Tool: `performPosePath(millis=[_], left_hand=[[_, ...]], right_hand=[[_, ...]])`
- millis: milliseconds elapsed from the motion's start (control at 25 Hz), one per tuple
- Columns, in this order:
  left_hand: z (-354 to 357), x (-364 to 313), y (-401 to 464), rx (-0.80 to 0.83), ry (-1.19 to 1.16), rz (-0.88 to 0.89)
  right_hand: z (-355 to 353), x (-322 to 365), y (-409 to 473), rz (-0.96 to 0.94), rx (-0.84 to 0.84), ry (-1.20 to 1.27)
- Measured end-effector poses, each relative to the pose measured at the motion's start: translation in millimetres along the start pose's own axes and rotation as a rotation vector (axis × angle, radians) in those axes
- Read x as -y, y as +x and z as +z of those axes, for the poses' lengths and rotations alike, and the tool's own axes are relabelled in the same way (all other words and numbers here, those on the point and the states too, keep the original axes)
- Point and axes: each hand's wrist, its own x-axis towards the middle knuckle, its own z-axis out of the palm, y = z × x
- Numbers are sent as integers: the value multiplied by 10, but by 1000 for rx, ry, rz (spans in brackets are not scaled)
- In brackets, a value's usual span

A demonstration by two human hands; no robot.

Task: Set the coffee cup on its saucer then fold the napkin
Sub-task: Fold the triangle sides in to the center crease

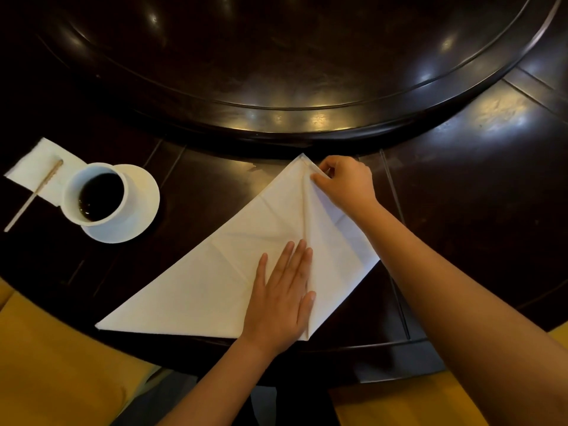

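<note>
A white cloth napkin (215,272) lies folded into a triangle on the dark table, its peak pointing away from me. One side flap is turned in along a centre crease. My left hand (282,290) presses flat on the napkin near its lower right corner, fingers together. My right hand (344,182) pinches the napkin's folded corner at the peak. At the left a white coffee cup (95,192) full of dark coffee stands on its white saucer (141,198), toward the saucer's left side.
A small white paper napkin (37,167) with a wooden stirrer (33,195) lies left of the cup. A raised dark turntable (276,72) fills the table's middle beyond the napkin. Yellow seat cushions (46,364) sit below the table's near edge.
</note>
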Motion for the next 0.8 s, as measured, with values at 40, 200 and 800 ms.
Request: performPosePath(millis=[40, 200, 800], left_hand=[[9, -3, 11, 19, 25, 3], [25, -15, 41, 47, 58, -11], [13, -114, -333, 165, 104, 72]], right_hand=[[21, 7, 0, -24, -35, -40], [125, -27, -274, -357, -259, -294], [343, -153, -149, -378, 136, -655]])
